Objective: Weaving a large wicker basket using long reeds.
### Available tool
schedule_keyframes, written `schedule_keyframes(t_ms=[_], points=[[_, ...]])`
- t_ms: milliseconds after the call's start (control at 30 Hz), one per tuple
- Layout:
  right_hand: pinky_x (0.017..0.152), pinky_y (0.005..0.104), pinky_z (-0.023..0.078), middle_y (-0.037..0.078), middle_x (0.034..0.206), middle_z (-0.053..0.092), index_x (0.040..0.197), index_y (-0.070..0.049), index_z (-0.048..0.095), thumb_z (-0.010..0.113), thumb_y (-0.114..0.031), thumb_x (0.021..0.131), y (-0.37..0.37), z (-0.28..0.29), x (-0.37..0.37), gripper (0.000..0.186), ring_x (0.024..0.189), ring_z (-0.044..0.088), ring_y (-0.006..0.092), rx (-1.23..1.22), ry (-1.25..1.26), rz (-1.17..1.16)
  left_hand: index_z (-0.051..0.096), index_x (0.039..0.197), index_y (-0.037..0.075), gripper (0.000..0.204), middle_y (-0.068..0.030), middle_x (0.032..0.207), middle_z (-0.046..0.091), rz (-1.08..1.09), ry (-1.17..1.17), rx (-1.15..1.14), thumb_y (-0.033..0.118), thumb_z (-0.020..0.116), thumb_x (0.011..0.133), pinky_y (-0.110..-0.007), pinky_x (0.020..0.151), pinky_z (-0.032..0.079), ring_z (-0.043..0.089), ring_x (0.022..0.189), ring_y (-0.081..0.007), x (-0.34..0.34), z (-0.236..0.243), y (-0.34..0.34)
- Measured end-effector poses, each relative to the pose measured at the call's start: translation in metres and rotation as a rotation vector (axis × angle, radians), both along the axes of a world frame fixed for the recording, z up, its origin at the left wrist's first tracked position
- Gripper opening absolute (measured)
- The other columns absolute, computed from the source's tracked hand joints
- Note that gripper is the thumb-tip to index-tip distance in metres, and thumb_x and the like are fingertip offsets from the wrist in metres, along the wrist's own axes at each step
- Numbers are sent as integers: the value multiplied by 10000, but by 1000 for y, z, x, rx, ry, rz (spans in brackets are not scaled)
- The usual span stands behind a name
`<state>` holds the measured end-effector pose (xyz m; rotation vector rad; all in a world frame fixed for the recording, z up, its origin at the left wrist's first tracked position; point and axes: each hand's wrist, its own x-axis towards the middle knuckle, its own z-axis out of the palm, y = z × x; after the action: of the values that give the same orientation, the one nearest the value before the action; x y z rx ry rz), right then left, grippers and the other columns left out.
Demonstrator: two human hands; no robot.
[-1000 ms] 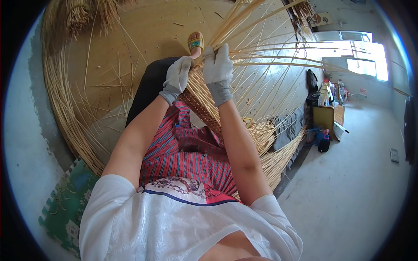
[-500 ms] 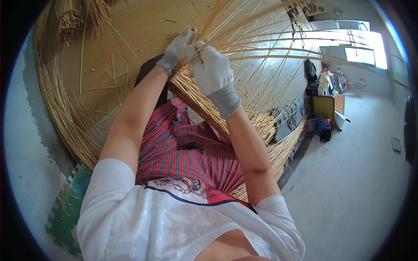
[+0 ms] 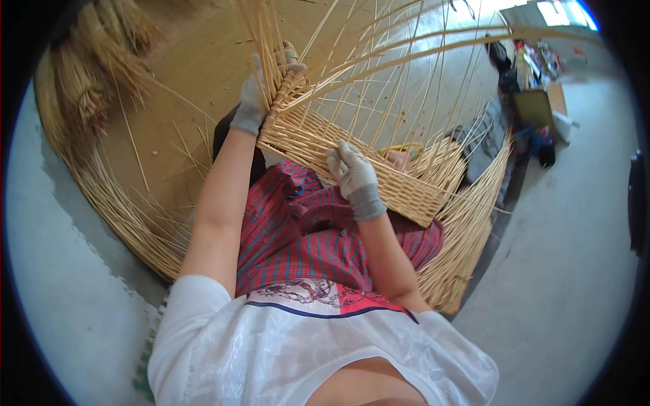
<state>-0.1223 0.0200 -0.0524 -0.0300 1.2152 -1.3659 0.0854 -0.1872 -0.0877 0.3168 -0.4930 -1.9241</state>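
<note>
The left hand (image 3: 252, 101), in a grey-white glove, is at the upper left end of the basket (image 3: 396, 184), behind a tight sheaf of upright canes (image 3: 265, 51); its fingers are partly hidden by them, so I cannot tell whether it is closed around the end or only braced against it. The right hand (image 3: 353, 174), gloved alike, is near the centre of the frame with its fingers bent and close together; the fingertips are at the basket's near wall, and whether they pinch it or just rest there cannot be told.

The basket, long and woven, slants from upper centre down to the right of centre, above the striped apron (image 3: 311, 254); loose canes fan out from it toward the top and upper right.

The white shirt (image 3: 325, 348) at the bottom carries a printed panel (image 3: 298, 292) with a dark scrolling design and a pink-red block; any lettering on the clutter (image 3: 538, 64) at the upper right is too small to make out. Straw bundles (image 3: 84, 101) lie at the upper left; a cane pile (image 3: 467, 247) spreads right of the apron, beside a grey cloth (image 3: 484, 145).
</note>
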Motion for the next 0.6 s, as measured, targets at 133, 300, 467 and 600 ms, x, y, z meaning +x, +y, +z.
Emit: schedule_keyframes(t_ms=[133, 300, 467, 600], points=[[747, 301, 662, 94, 1013, 742, 1125, -59, 671, 695, -154, 1030, 4, -7, -5, 137, 934, 762, 215, 13, 29, -52, 322, 1635, 68, 661, -154, 1542, 509, 68, -345, -110, 142, 545, 1018, -380, 1180, 395, 515, 1413, -295, 31, 17, 63], [780, 311, 664, 79, 1019, 741, 1112, -67, 675, 694, -150, 1031, 17, 4, 3, 117, 952, 764, 215, -88, -39, -60, 234, 1663, 81, 923, -125, 1515, 524, -233, -935, -198, 283, 786, 951, -352, 1130, 427, 529, 1348, -226, 43, 14, 74], [781, 307, 623, 107, 995, 761, 1108, 5, 682, 695, -220, 1011, -40, 12, -15, 245, 887, 750, 198, 48, 680, 235, 352, 1612, 54, 903, -112, 1378, 651, -272, -1012, -48, 356, 843, 917, -337, 1016, 518, 634, 1215, -213, 29, 6, 70], [847, 382, 590, 157, 1049, 767, 1437, -118, 579, 699, -132, 947, -181, -7, -4, 505, 928, 750, 300, -338, 1403, 503, 462, 1557, 36, 770, -103, 1295, 707, -117, -1095, 21, 282, 836, 930, -301, 973, 529, 672, 1124, -175, 19, -3, 81]])
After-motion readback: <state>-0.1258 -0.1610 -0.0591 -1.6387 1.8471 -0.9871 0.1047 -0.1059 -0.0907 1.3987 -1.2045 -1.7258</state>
